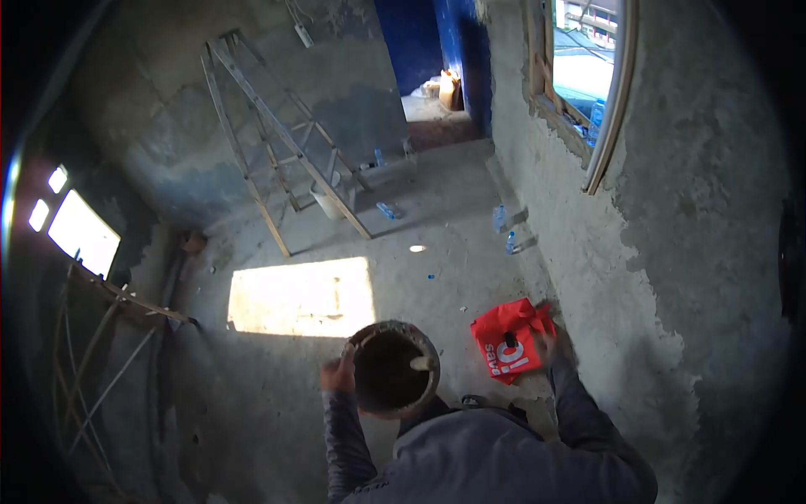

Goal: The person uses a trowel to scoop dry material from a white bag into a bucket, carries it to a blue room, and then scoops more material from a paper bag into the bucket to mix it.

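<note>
My left hand (338,374) is closed on the rim of a round, dirty bucket (362,405), which is held in front of my body. Inside the bucket is a dark grey mass (388,374), and a pale object (420,364) pokes out at its right side; its kind I cannot make out. To the right, my right hand (546,343) is at the right edge of a red bag (504,323) with white lettering. That hand is blurred and its fingers do not show clearly. A small black item (509,339) shows on the bag.
A wooden stepladder (252,92) stands at the far wall, with a white bucket (327,202) beneath it. Plastic bottles (499,218) are scattered on the concrete floor. Wooden poles (109,290) lean at left. A window (583,59) is upper right, a blue doorway (411,50) behind.
</note>
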The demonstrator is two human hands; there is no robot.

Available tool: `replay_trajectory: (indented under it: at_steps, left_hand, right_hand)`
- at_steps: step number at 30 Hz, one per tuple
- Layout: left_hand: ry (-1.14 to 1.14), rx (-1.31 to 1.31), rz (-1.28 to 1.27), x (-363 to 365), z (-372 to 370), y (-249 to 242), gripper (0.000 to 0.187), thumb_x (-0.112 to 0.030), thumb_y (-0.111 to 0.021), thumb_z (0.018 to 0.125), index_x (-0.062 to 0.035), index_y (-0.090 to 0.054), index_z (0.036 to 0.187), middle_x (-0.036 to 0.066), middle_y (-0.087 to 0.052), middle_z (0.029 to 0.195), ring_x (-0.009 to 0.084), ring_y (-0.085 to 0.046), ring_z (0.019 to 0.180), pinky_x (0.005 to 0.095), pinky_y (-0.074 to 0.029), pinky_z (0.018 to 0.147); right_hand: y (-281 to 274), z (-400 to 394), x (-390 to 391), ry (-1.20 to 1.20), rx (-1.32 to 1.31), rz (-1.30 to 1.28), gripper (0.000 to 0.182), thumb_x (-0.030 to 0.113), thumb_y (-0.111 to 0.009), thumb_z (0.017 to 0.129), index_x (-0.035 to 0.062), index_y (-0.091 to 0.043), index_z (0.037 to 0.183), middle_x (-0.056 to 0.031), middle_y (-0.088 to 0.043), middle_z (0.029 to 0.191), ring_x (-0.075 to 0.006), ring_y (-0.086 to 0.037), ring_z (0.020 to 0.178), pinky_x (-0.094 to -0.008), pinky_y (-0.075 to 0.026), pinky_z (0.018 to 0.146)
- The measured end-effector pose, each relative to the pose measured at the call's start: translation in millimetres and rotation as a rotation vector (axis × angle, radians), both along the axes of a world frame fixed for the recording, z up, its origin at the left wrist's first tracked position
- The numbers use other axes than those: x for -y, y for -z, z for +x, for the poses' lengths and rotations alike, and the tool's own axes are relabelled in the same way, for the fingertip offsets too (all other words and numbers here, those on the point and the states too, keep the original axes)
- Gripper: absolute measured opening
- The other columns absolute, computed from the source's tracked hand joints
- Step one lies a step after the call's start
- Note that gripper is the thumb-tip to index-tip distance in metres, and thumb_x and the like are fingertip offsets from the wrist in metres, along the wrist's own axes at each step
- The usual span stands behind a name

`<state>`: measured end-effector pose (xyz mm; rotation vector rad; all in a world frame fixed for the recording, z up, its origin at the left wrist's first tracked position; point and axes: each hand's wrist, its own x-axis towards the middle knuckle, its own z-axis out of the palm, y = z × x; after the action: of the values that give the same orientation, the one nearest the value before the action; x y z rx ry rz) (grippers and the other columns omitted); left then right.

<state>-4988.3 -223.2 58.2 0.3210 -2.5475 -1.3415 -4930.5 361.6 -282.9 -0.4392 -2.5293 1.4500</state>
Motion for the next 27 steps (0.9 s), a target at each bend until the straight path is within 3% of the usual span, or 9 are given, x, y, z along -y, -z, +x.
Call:
replay_trajectory:
  at_steps: [2,4,5,7,9,16,20,23,27]
  left_hand:
    - [-0.077,0.144,0.170,-11,-52,-22,0.061,-0.049,-0.069,0.091,0.0019,-0.062,0.059,0.007,-0.051,0.050,0.0133,-0.046,0.050,0.0387,-0.036,0.051]
    - [-0.063,0.162,0.257,-16,-115,-33,0.062,-0.050,-0.069,0.092,-0.0024,-0.057,0.055,0.001,-0.049,0.050,0.0108,-0.043,0.049,0.0348,-0.032,0.049]
    - [-0.068,0.178,0.272,-21,-147,-38,0.061,-0.049,-0.069,0.092,-0.0045,-0.055,0.053,0.000,-0.048,0.050,0.0101,-0.042,0.049,0.0331,-0.030,0.049]
    - [-0.022,0.209,0.218,-31,-210,-48,0.062,-0.051,-0.068,0.093,-0.0052,-0.056,0.053,0.000,-0.048,0.050,0.0108,-0.041,0.049,0.0332,-0.031,0.049]
    - [0.051,0.228,0.147,-43,-272,-51,0.062,-0.050,-0.068,0.093,-0.0047,-0.056,0.053,0.000,-0.048,0.050,0.0110,-0.041,0.049,0.0331,-0.033,0.050]
    - [0.217,0.334,0.083,-50,-444,-24,0.060,-0.050,-0.068,0.093,0.0029,-0.062,0.064,0.000,-0.053,0.055,0.0109,-0.047,0.056,0.0341,-0.039,0.055]
    - [0.171,0.304,0.019,-48,-521,-39,0.059,-0.047,-0.068,0.094,0.0040,-0.062,0.065,-0.002,-0.053,0.055,0.0091,-0.046,0.056,0.0333,-0.039,0.055]
    - [0.125,0.171,0.259,-48,-609,-30,0.058,-0.044,-0.071,0.093,0.0023,-0.058,0.061,-0.005,-0.050,0.056,0.0076,-0.041,0.056,0.0325,-0.034,0.053]
    - [0.008,0.149,0.216,-42,-702,-26,0.054,-0.039,-0.074,0.092,-0.0047,-0.053,0.056,-0.007,-0.043,0.057,0.0062,-0.035,0.055,0.0309,-0.028,0.051]
  right_hand:
    - [-281,-110,55,-0.002,-0.210,0.111,0.029,0.029,-0.061,0.099,0.0024,-0.067,0.088,-0.0066,-0.068,0.080,-0.0174,-0.063,0.074,-0.0357,-0.052,0.071]
    - [-453,-158,75,0.013,-0.611,0.148,0.036,0.034,-0.065,0.097,-0.0004,-0.068,0.107,-0.0101,-0.071,0.103,-0.0196,-0.066,0.098,-0.0326,-0.050,0.091]
    - [-523,-168,83,-0.055,-0.862,0.130,0.041,0.034,-0.065,0.097,-0.0038,-0.065,0.111,-0.0102,-0.069,0.105,-0.0212,-0.064,0.105,-0.0341,-0.049,0.096]
    - [-612,-171,85,-0.006,-1.289,0.402,0.038,0.028,-0.062,0.099,-0.0053,-0.062,0.118,-0.0091,-0.068,0.098,-0.0217,-0.066,0.096,-0.0376,-0.052,0.091]
    - [-678,-183,98,-0.235,-1.531,0.550,0.037,0.028,-0.061,0.099,-0.0040,-0.061,0.119,-0.0090,-0.067,0.100,-0.0223,-0.065,0.097,-0.0387,-0.051,0.092]
    - [-770,-320,141,-0.659,-1.560,0.723,0.035,0.029,-0.058,0.101,0.0007,-0.059,0.122,-0.0087,-0.063,0.107,-0.0244,-0.062,0.099,-0.0427,-0.047,0.095]
    - [-777,-416,134,-0.661,-1.527,0.696,0.035,0.030,-0.057,0.101,0.0033,-0.058,0.124,-0.0086,-0.061,0.110,-0.0255,-0.060,0.100,-0.0450,-0.044,0.096]
    - [-767,-487,124,-0.728,-1.560,0.713,0.034,0.030,-0.056,0.102,0.0053,-0.057,0.125,-0.0085,-0.059,0.113,-0.0264,-0.059,0.101,-0.0467,-0.043,0.098]
    - [-755,-595,98,-0.760,-1.579,0.624,0.033,0.031,-0.054,0.103,0.0080,-0.056,0.127,-0.0083,-0.057,0.117,-0.0276,-0.057,0.102,-0.0490,-0.040,0.099]
